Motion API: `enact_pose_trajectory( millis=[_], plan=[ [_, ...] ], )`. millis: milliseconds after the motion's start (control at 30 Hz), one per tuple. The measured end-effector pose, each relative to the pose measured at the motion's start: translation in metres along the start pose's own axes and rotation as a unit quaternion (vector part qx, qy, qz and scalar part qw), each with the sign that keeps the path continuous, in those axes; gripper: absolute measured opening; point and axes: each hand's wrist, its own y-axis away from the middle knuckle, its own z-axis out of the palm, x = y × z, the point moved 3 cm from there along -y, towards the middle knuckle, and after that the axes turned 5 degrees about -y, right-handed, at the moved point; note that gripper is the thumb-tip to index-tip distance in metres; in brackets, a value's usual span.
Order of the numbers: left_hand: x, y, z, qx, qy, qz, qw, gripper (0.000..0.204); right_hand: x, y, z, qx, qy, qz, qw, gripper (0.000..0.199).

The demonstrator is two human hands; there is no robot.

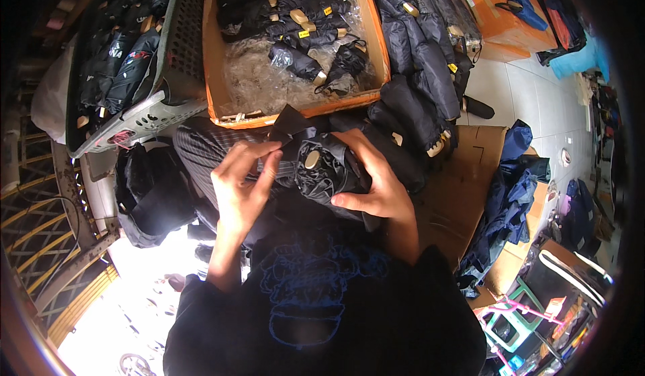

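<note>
In front of my lap I hold a black folding umbrella point(329, 182) with its end toward me. A pale, wood-coloured oval handle end point(312, 159) shows amid the bunched black cloth. My right hand point(377, 182) is wrapped round the umbrella's right side, thumb at the near edge. On the other side, my left hand point(243, 180) pinches a black fabric strap point(291, 125) between thumb and fingertips. The strap stands up beside the umbrella; where it joins is hidden.
An orange-edged cardboard box point(209, 60) ahead holds several black umbrellas and clear plastic. Left of it stands a grey perforated crate point(181, 40) with more. Black umbrellas point(420, 60) pile up at right, near a cardboard piece point(463, 181) and dark blue cloth point(500, 201).
</note>
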Motion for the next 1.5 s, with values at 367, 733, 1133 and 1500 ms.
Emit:
enact_pose_trajectory(
  millis=[367, 733, 1133, 1500],
  plan=[
    [0.007, 0.010, 0.019, -0.055, 0.087, -0.067, 0.992, 0.013, 0.002, -0.001, -0.003, -0.015, 0.143, -0.051, 0.988, 0.073],
    [0.008, 0.023, 0.019, -0.013, 0.068, -0.032, 0.997, 0.013, 0.004, -0.001, 0.007, 0.026, 0.187, -0.017, 0.982, 0.070],
    [0.017, 0.037, 0.000, -0.012, 0.002, 0.049, 0.999, 0.021, 0.016, 0.004, 0.032, 0.050, 0.107, 0.002, 0.993, 0.066],
    [-0.021, 0.045, -0.015, -0.116, -0.029, 0.044, 0.992, 0.019, 0.068, 0.015, 0.085, 0.066, -0.204, 0.185, 0.959, 0.050]
  ],
)
